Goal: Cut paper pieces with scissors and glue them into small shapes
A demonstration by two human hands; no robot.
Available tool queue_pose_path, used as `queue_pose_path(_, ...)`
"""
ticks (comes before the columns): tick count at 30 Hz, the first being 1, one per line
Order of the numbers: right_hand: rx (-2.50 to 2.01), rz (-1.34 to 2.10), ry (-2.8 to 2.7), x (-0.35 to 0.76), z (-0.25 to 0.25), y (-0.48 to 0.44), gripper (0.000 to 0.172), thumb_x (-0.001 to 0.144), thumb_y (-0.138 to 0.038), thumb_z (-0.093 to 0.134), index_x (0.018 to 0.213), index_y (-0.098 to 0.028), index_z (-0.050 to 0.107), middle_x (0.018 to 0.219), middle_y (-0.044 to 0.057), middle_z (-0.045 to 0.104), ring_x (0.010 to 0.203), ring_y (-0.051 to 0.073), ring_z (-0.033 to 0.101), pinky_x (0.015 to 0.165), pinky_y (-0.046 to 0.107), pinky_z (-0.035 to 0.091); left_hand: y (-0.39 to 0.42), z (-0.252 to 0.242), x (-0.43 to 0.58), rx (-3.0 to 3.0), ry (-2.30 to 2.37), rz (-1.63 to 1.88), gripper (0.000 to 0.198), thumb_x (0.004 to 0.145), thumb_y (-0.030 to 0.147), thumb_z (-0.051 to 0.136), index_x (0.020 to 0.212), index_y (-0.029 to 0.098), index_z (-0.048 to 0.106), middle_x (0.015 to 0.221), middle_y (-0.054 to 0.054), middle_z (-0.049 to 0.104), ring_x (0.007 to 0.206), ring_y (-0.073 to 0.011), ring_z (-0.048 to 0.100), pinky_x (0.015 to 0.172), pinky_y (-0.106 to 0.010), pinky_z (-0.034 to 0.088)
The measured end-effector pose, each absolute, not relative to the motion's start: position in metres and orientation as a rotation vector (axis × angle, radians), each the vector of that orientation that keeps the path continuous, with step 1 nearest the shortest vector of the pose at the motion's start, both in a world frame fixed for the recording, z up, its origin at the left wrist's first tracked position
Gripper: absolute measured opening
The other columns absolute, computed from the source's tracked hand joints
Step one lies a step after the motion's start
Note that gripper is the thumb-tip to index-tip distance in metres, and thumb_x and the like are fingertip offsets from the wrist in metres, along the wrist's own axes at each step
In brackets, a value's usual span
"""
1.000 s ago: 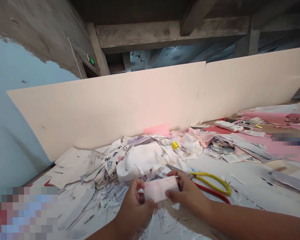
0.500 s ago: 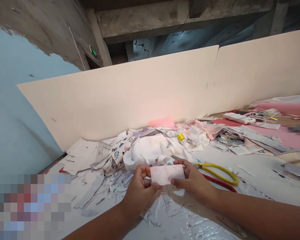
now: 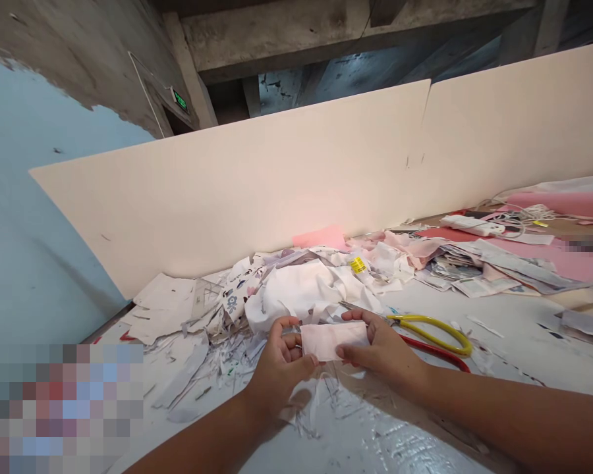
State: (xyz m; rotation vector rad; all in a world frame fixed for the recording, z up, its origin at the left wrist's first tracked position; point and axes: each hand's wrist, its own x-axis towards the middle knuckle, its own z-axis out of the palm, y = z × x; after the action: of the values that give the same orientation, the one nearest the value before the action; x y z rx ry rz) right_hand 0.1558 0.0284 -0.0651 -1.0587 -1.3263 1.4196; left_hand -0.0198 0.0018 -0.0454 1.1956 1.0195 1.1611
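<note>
Between my hands is a small pale pink rectangular piece [image 3: 327,341], which looks like folded cloth, raised above the table. My left hand [image 3: 280,362] grips its left end between thumb and fingers. At the other end my right hand [image 3: 375,343] pinches it, thumb across the front and fingers behind. Scissors with one yellow and one red handle [image 3: 437,332] lie just beyond my right hand, blades partly hidden. Behind the piece sits a heap of crumpled white cloth [image 3: 294,289].
Thin offcuts litter the tabletop [image 3: 360,434]. A pale board [image 3: 257,191] stands along the back. A small bottle with a yellow label [image 3: 358,265] lies among scraps. At right are stacked cloth pieces [image 3: 454,266] and a white power strip [image 3: 472,225].
The pink piece and both hands have shifted slightly right and up in view. Both hands keep their grip on it.
</note>
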Motion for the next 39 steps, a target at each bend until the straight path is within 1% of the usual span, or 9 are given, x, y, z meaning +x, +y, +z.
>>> queue_pose_path(2,-1.04,1.435,-1.326,0.155,-0.066,0.029,0.049,0.058,-0.019,0.068,0.098,-0.021,0.041,0.057,-0.007,0.057,0.046,0.01,0.052,0.043,0.019,0.037,0.005,-0.047,-0.02,1.218,1.075,1.164,0.055,0.057,0.021,0.068,0.098,0.021,0.031,0.07,0.001,0.06,0.053,-0.0109,0.055,0.049,-0.021,0.041)
queue_pose_path(5,-0.971,1.463,-1.322,0.155,-0.069,0.03,0.045,0.062,-0.024,0.067,0.098,-0.02,0.04,0.059,-0.005,0.06,0.049,0.011,0.055,0.047,0.021,0.041,0.008,-0.048,-0.021,1.256,1.163,1.196,0.053,0.059,0.023,0.068,0.098,0.02,0.033,0.064,0.002,0.061,0.047,-0.0081,0.051,0.048,-0.02,0.038)
queue_pose_path(9,-0.886,1.477,-1.34,0.156,-0.071,0.032,0.035,0.068,-0.025,0.063,0.093,-0.017,0.041,0.057,-0.003,0.061,0.05,0.01,0.055,0.048,0.02,0.04,0.009,-0.047,-0.023,1.247,1.237,1.253,0.049,0.06,0.025,0.067,0.096,0.019,0.034,0.065,0.001,0.06,0.048,-0.0074,0.051,0.048,-0.019,0.038)
queue_pose_path(14,-0.901,1.504,-1.274,0.155,-0.067,0.03,0.036,0.07,-0.024,0.061,0.096,-0.018,0.038,0.064,-0.002,0.063,0.054,0.01,0.058,0.051,0.021,0.042,0.007,-0.046,-0.024,1.263,1.252,1.261,0.044,0.063,0.025,0.065,0.094,0.02,0.034,0.065,0.002,0.059,0.046,-0.0067,0.049,0.046,-0.018,0.037)
queue_pose_path(18,-0.898,1.512,-1.245,0.154,-0.065,0.029,0.037,0.068,-0.023,0.061,0.096,-0.018,0.038,0.065,-0.002,0.063,0.056,0.01,0.058,0.052,0.021,0.042,0.008,-0.049,-0.027,1.26,1.252,1.264,0.042,0.064,0.024,0.064,0.093,0.02,0.034,0.066,0.002,0.058,0.044,-0.005,0.046,0.044,-0.017,0.036)
queue_pose_path(25,-0.933,1.497,-1.187,0.154,-0.063,0.029,0.039,0.063,-0.021,0.063,0.095,-0.018,0.041,0.062,-0.003,0.062,0.054,0.009,0.055,0.052,0.021,0.043,0.014,-0.057,-0.031,1.262,1.251,1.271,0.043,0.063,0.025,0.064,0.094,0.021,0.035,0.065,0.003,0.057,0.044,-0.0064,0.046,0.04,-0.017,0.036)
queue_pose_path(29,-0.922,1.501,-1.165,0.154,-0.061,0.028,0.036,0.062,-0.022,0.063,0.092,-0.018,0.043,0.062,-0.005,0.061,0.054,0.009,0.055,0.054,0.022,0.044,0.013,-0.055,-0.03,1.271,1.247,1.268,0.041,0.063,0.022,0.063,0.093,0.021,0.035,0.066,0.003,0.058,0.045,-0.0059,0.047,0.042,-0.018,0.038)
queue_pose_path(35,-0.925,1.508,-1.175,0.154,-0.062,0.027,0.036,0.064,-0.025,0.062,0.093,-0.02,0.041,0.061,-0.006,0.059,0.054,0.011,0.057,0.052,0.023,0.042,0.009,-0.052,-0.028,1.336,1.278,1.205,0.038,0.063,0.019,0.062,0.093,0.02,0.037,0.071,0.0,0.061,0.052,-0.0075,0.052,0.047,-0.017,0.04)
queue_pose_path(39,-0.902,1.504,-1.217,0.155,-0.066,0.029,0.035,0.066,-0.025,0.06,0.094,-0.02,0.039,0.061,-0.006,0.058,0.051,0.01,0.053,0.046,0.021,0.038,0.009,-0.054,-0.029,1.356,1.257,1.184,0.04,0.063,0.019,0.062,0.094,0.02,0.037,0.073,0.0,0.061,0.053,-0.0072,0.051,0.049,-0.018,0.04)
